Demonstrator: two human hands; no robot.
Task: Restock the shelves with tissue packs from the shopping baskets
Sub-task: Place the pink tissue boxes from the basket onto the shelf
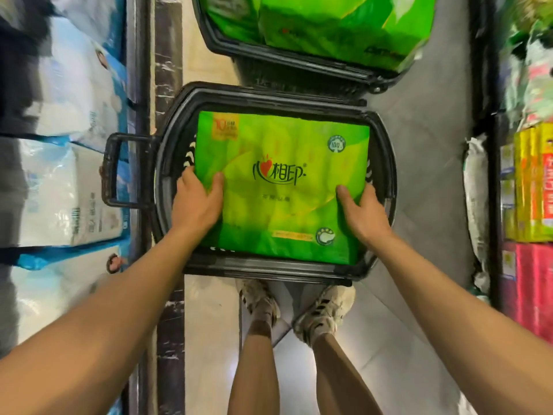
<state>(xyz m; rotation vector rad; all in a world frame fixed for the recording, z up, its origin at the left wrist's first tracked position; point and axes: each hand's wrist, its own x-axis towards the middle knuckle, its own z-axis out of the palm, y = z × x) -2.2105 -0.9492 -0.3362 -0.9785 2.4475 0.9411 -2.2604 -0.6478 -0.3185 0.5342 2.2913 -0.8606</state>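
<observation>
A large green tissue pack (281, 181) lies flat on top of the near black shopping basket (380, 163), which stands on the floor in front of my feet. My left hand (199, 202) grips the pack's left edge, thumb on top and fingers curled down the side. My right hand (360, 211) grips the right edge the same way. A second black basket (317, 65) stands just beyond, filled with more green tissue packs (329, 22).
Shelves line both sides of the narrow aisle. White and blue packs (71, 163) fill the left shelf. Yellow, red and green packs (529, 187) fill the right shelf. The near basket's handle (113, 169) sticks out to the left. My shoes (293, 307) stand behind the basket.
</observation>
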